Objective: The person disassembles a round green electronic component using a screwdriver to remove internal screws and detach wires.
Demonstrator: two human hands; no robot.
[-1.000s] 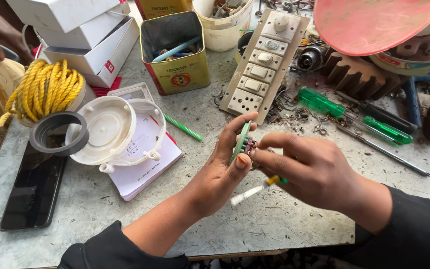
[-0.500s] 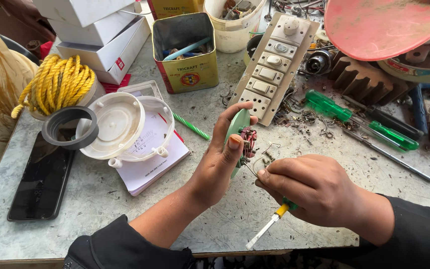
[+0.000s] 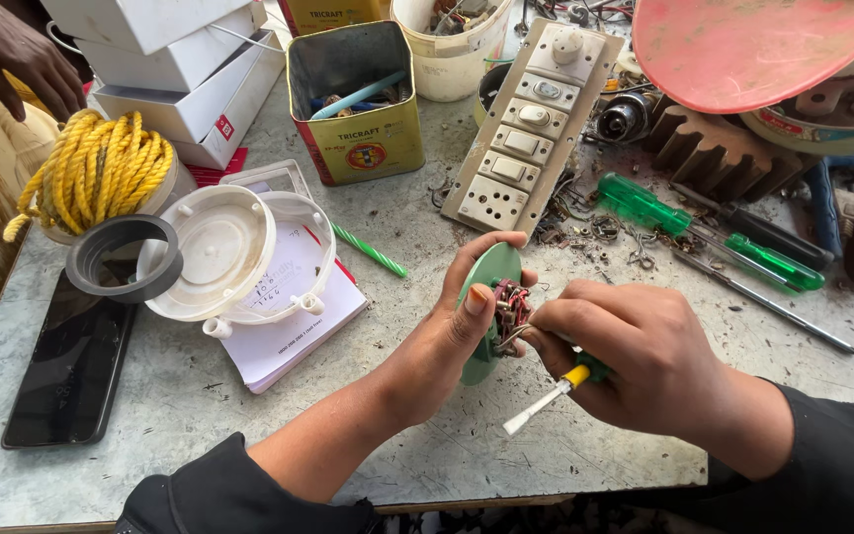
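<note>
My left hand (image 3: 455,331) grips a round green circuit board (image 3: 486,297) on edge, thumb on its face next to a cluster of red-brown components and wires (image 3: 511,307). My right hand (image 3: 635,356) pinches at those wires with its fingertips and also holds a small tool with a white tip and a yellow and green handle (image 3: 555,391), which sticks out below the fingers. Both hands hover above the grey stone worktop (image 3: 417,445) near its front edge.
Left: a white round lamp housing (image 3: 219,252) on a notebook, a grey ring (image 3: 121,259), a black phone (image 3: 66,371), yellow rope (image 3: 101,168), white boxes. Behind: a yellow tin (image 3: 353,99), a switch panel (image 3: 531,124), green screwdrivers (image 3: 704,227), a pink disc (image 3: 753,44). Another person's hand (image 3: 12,49) far left.
Both hands have stayed over the same spot; my right hand shifted slightly around the board's wires and the tool's white tip now points down-left.
</note>
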